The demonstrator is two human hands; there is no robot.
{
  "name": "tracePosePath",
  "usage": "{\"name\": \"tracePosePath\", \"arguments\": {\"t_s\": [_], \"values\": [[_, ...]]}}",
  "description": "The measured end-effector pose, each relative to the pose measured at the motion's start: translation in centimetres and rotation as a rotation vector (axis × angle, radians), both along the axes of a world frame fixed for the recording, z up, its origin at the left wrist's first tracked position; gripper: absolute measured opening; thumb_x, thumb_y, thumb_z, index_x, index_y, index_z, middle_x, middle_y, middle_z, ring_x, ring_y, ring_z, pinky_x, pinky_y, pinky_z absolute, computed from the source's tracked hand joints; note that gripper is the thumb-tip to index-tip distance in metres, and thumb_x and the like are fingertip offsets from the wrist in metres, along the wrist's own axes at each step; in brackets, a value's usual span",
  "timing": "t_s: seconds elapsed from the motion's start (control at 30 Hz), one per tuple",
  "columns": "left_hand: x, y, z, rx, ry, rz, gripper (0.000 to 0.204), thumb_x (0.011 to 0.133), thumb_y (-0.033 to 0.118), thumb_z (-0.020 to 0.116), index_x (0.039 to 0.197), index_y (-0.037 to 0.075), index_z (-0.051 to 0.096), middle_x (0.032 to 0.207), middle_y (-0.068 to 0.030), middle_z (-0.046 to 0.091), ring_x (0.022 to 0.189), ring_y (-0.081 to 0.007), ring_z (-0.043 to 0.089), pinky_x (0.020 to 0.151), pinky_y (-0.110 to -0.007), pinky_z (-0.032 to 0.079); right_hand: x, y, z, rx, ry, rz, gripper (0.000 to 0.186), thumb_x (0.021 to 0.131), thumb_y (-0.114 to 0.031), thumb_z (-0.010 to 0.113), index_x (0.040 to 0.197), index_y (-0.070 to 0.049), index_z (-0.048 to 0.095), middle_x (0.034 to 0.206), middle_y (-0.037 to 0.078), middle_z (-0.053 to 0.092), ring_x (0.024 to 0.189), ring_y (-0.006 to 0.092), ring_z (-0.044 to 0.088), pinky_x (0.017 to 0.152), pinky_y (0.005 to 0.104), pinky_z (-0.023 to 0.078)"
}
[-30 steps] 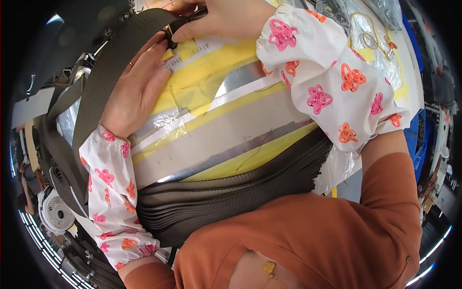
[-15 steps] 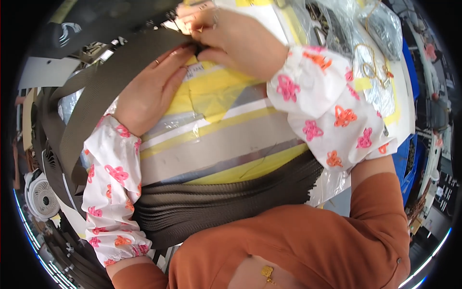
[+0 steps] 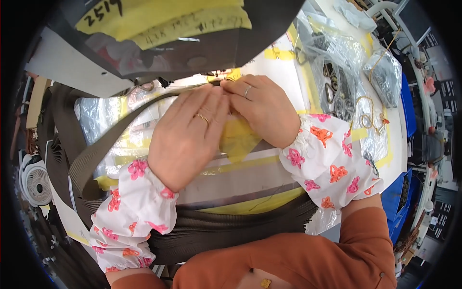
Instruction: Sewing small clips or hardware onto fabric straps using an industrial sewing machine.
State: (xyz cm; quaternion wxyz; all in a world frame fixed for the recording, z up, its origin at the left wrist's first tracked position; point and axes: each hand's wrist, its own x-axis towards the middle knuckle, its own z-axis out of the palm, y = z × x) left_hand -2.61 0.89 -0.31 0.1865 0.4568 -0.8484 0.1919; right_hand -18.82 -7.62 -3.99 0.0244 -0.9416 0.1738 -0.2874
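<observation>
A dark olive-brown webbing strap rises from the left in a curve and runs under the fingers of my left hand. Those fingers lie pressed together over it, back of the hand up. My right hand meets them at the fingertips, its thumb and fingers closed at the strap's dark end. Both hands are just in front of a dark machine head with yellow tape on it. The exact grip is partly covered by my fingers.
A thick stack of webbing lies across the near table edge, with more strap piled at the left. Clear bags of metal hardware lie at the right, near a gold cord. Blue bins stand beyond; a white fan is far left.
My view has shifted, so the machine head fills more of the top. My left hand has turned back-up and moved right against the right hand. The strap now shows as a narrow edge.
</observation>
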Motion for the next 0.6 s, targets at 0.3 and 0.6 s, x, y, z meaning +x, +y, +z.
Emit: {"name": "tracePosePath", "arguments": {"t_s": [0.3,0.6], "values": [[4.3,-2.6,-3.7,0.183,0.11,-0.102,0.023,0.07,0.01,0.062,0.093,0.007,0.062,0.098,-0.0017,0.061,0.087,-0.0184,0.058,0.064,-0.035,0.048,-0.2,0.2,-0.8,0.028,0.0,-0.109,0.024,0.067,-0.008,0.057,0.09,-0.005,0.062,0.107,0.003,0.056,0.098,0.0192,0.05,0.082,0.0327,0.042],[4.0,-3.7,-2.9,0.317,0.224,-0.131,0.029,0.067,0.004,0.062,0.094,0.011,0.066,0.106,-0.0009,0.062,0.087,-0.0232,0.06,0.074,-0.032,0.05,-0.3,-0.1,0.5,-0.013,0.098,-0.046,0.026,0.068,-0.008,0.059,0.093,-0.005,0.063,0.108,0.002,0.059,0.098,0.0214,0.052,0.079,0.0326,0.044]]}}
